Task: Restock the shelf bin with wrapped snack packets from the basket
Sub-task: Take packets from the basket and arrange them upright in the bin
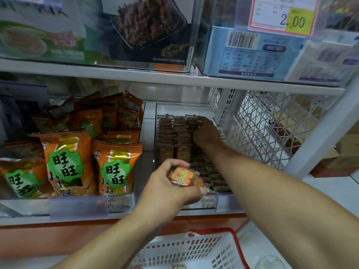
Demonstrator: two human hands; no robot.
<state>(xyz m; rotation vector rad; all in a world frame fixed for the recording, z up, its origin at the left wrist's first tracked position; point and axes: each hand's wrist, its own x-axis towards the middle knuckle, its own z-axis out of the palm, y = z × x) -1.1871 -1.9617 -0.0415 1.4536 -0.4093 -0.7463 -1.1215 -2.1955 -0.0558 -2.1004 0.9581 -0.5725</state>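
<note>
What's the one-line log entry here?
left hand: holds snack packets | right hand: deep in bin | basket: below

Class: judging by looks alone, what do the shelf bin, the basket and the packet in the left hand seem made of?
Shelf bin: clear glossy plastic, since you see through its walls. Basket: white moulded plastic with slots and a red rim. Packet in the left hand: shiny printed film, probably plastic, crinkled.

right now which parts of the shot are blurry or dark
Head view: the upper-shelf boxes and price tag are soft; the bin's back is shadowed, dimming the right hand; the left hand and its snack packet are fairly sharp; shelf edges bow from the wide lens.
</note>
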